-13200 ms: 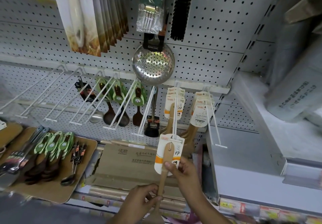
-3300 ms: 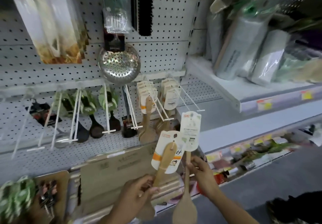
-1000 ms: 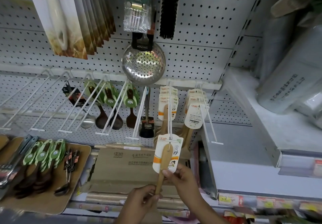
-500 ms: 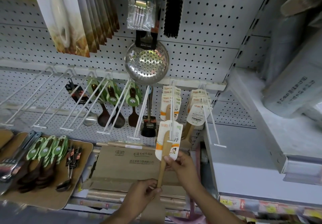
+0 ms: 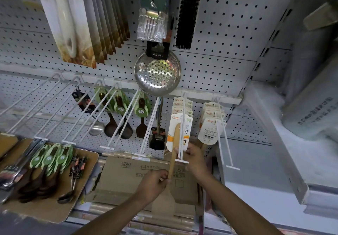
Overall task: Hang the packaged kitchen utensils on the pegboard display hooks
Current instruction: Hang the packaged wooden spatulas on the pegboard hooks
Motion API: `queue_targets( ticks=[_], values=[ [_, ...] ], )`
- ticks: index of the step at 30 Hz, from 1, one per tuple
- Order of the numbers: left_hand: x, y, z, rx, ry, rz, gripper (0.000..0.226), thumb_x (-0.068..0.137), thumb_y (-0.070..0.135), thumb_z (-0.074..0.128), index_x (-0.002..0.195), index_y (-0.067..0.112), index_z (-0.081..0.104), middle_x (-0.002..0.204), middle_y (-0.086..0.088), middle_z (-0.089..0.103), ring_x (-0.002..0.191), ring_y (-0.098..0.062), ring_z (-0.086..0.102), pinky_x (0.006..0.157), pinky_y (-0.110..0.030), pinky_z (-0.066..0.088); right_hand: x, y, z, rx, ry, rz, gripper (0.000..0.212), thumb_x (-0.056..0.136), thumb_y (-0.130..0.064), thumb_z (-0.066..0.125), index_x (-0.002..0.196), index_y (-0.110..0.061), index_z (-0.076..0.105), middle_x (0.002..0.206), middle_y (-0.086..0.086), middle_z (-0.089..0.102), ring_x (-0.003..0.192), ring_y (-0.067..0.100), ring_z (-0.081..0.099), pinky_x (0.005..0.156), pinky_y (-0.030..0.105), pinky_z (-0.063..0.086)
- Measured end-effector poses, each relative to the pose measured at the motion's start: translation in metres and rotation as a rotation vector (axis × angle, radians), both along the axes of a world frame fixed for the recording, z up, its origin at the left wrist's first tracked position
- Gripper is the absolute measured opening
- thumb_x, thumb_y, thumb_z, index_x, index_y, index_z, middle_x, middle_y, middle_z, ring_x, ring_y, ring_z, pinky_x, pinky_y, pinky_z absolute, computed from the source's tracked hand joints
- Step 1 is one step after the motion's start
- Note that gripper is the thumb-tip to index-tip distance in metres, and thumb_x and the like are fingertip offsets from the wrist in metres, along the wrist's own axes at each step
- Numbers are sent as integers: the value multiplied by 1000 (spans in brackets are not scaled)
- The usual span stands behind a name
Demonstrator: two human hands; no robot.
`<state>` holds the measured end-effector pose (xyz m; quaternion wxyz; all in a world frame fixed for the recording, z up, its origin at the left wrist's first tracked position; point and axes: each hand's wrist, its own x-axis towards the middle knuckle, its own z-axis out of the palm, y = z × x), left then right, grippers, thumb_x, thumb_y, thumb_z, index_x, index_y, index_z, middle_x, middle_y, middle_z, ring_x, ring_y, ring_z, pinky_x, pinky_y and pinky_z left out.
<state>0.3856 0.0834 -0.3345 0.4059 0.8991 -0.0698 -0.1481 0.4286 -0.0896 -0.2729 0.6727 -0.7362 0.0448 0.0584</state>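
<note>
A white perforated back wall fills the upper frame. At the right, a white metal shelf is seen beside a slotted upright. Lighting is soft and even.

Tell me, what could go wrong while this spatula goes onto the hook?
The spatula card is only partway along the hook, near the tip; if the right hand lets go early, it may slide off. The left hand holds the handle low, so the card could twist and tear at its hole.
</note>
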Motion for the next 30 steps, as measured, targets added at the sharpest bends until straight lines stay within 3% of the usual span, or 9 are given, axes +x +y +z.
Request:
queue_targets(
  ticks=[3, 6, 9, 12, 17, 20, 23, 26, 30],
  values=[
    [0, -2, -4, 15, -20, 11, 39, 89, 27, 71, 59, 38, 50, 61, 26, 62, 65, 5, 62, 66, -14, 45, 2, 1, -1, 1, 4, 8, 19, 93, -5, 64, 101, -21, 71, 89, -8, 77, 83, 11, 73, 72, 34, 59],
    [1, -5, -3, 4, -29, 11, 33, 90, 24, 70, 63, 35, 55, 69, 18, 67, 71, 1, 66, 71, -21, 50, 3, -1, 0, 1, -6, 14, 17, 92, -6, 64, 106, -15, 69, 89, -11, 77, 82, 6, 72, 67, 22, 55],
    [-1, -6, -3, 6, -37, 3, 7, 92, 24, 66, 91, 30, 70, 90, 16, 73, 80, 6, 65, 76, -19, 50, 2, -3, -1, -4, 7, -1, 20, 90, -12, 69, 109, -14, 68, 93, -9, 76, 87, 6, 71, 68, 20, 54],
    [-4, 3, -8, 63, -74, 91, 38, 93, 31, 65, 131, 30, 60, 120, 17, 68, 100, 0, 66, 87, -16, 50, -3, -11, -14, -195, 37, -48, 18, 88, -19, 71, 105, -18, 64, 98, -10, 70, 95, 9, 67, 81, 29, 54],
    [-16, 42, 0, 132, -226, 100, 46, 94, 36, 62, 139, 38, 50, 136, 19, 56, 120, -4, 58, 96, -21, 50, -29, -22, -31, -488, -85, 165, 12, 94, -24, 63, 106, -28, 60, 98, -12, 66, 90, -4, 60, 76, 8, 47],
    [-31, 67, 14, 147, -317, 125, 44, 95, 39, 59, 137, 43, 49, 133, 27, 52, 121, 4, 51, 98, -18, 47, -33, -21, -39, -585, -149, 382, 29, 94, -46, 55, 119, -32, 58, 114, -11, 65, 105, 0, 60, 92, 31, 53],
    [-50, 91, 31, 154, -416, 177, 41, 94, 43, 57, 135, 44, 50, 130, 33, 48, 121, 10, 46, 98, -8, 38, -28, -11, -44, -854, -341, 573, 48, 94, -66, 34, 138, -46, 39, 136, -21, 50, 125, 3, 48, 100, 36, 48],
    [-70, 115, 46, 171, -478, 202, 44, 94, 38, 62, 136, 42, 51, 135, 26, 52, 127, 9, 46, 104, -11, 37, -27, 17, -26, -886, -529, 697, 43, 99, -55, 38, 141, -48, 32, 145, -30, 34, 132, -2, 38, 103, 34, 45],
    [-96, 152, 64, 214, -560, 224, 41, 94, 38, 64, 134, 33, 55, 136, 19, 55, 128, -1, 50, 103, -23, 44, -32, 74, -8, -746, -668, 804, 41, 100, -37, 49, 141, -33, 45, 144, -19, 42, 132, 0, 39, 108, 30, 40]
  ],
)
